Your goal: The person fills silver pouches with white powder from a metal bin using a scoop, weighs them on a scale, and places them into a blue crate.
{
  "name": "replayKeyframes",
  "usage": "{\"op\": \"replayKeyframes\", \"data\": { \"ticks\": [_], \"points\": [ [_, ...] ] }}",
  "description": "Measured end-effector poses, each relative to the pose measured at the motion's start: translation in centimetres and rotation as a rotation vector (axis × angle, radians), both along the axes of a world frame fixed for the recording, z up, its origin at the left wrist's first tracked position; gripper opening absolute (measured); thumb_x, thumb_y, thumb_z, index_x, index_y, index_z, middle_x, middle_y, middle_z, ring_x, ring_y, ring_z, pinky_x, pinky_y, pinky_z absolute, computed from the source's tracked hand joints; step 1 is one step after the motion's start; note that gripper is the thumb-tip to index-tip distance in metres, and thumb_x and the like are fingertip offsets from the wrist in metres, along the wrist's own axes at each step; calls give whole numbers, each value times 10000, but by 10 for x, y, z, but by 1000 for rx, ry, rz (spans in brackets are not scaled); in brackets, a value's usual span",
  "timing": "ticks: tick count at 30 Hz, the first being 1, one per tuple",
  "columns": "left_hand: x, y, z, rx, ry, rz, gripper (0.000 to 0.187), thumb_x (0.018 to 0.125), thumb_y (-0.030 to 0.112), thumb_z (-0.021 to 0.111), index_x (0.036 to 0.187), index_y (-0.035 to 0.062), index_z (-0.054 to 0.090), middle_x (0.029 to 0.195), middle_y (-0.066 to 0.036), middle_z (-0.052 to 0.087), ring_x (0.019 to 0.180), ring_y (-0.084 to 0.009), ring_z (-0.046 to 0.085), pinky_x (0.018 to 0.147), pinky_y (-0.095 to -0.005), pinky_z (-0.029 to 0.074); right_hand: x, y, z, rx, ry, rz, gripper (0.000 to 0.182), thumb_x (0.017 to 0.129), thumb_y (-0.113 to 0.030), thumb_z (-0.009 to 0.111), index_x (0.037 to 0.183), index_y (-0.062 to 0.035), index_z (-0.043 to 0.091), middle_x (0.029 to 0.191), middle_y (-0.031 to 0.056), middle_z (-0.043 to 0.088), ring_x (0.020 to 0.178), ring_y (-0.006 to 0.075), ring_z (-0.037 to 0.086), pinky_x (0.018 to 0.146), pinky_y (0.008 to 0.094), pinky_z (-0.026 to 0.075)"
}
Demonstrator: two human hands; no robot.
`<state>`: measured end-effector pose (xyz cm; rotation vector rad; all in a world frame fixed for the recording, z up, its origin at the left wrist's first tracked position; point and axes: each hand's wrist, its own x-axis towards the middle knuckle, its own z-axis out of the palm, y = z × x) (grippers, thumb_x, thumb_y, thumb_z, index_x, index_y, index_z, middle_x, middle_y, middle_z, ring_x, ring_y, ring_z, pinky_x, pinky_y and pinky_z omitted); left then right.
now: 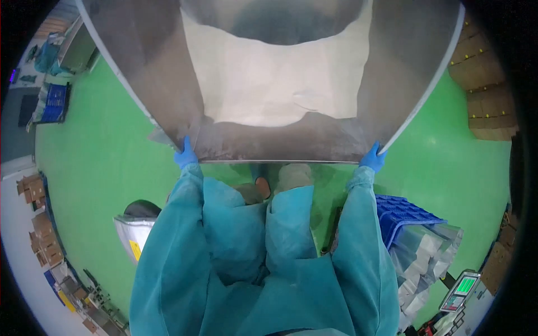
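Note:
A large grey metal bin (274, 147) with high side walls fills the top middle of the view. Inside it lies a smooth, cream-white mass (269, 84) that looks like powder. My left hand (186, 154), in a blue glove, grips the bin's near left corner. At the near right corner, my right hand (372, 159), gloved the same way, is closed on the rim. The fingers of both hands are partly hidden behind the metal.
Beside my right arm stands a blue plastic crate (409, 211) with clear plastic bags (423, 255) by it. A digital scale display (460, 291) is at lower right. Cardboard boxes (482, 81) are stacked at right. A silvery bag (134, 229) is left of me on the green floor (112, 157).

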<state>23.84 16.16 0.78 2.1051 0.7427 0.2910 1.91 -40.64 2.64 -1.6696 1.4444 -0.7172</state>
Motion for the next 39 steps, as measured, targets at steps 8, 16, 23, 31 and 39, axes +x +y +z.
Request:
{"op": "replayKeyframes", "data": {
  "ticks": [8,16,23,31,39],
  "points": [
    [55,-7,-7,43,64,-69,508,821,399,642,1005,-74,633,978,-217,660,904,-306,634,810,-421,476,34,5,18,-59,-415,198,520,911,-281,561,1234,110,448,1246,219,525,1063,271,557,895,359,446],
    [-3,12,19,-3,24,-77,487,793,375,685,1010,-59,645,981,-176,674,905,-248,644,787,-377,483,25,8,36,-62,29,73,552,898,-352,556,1242,70,468,1165,261,566,1043,309,570,872,379,444],
    [14,1,46,-13,-81,-156,507,795,416,661,1021,-38,650,984,-194,668,918,-288,645,796,-385,482,27,-1,76,-100,96,120,506,894,-379,534,1187,34,524,1090,238,601,981,350,590,836,406,452],
    [41,-8,114,188,115,-216,509,799,427,643,1017,-33,649,959,-202,666,886,-319,646,774,-397,483,47,-16,132,-24,183,200,536,850,-467,560,1065,21,612,996,211,646,929,323,625,811,400,462],
    [70,-1,141,382,241,-305,563,788,492,619,963,-42,652,906,-235,653,871,-361,633,766,-424,480,71,-39,141,-132,350,318,598,858,-525,499,1088,19,597,996,238,625,928,364,608,814,427,456]
  ]
}}
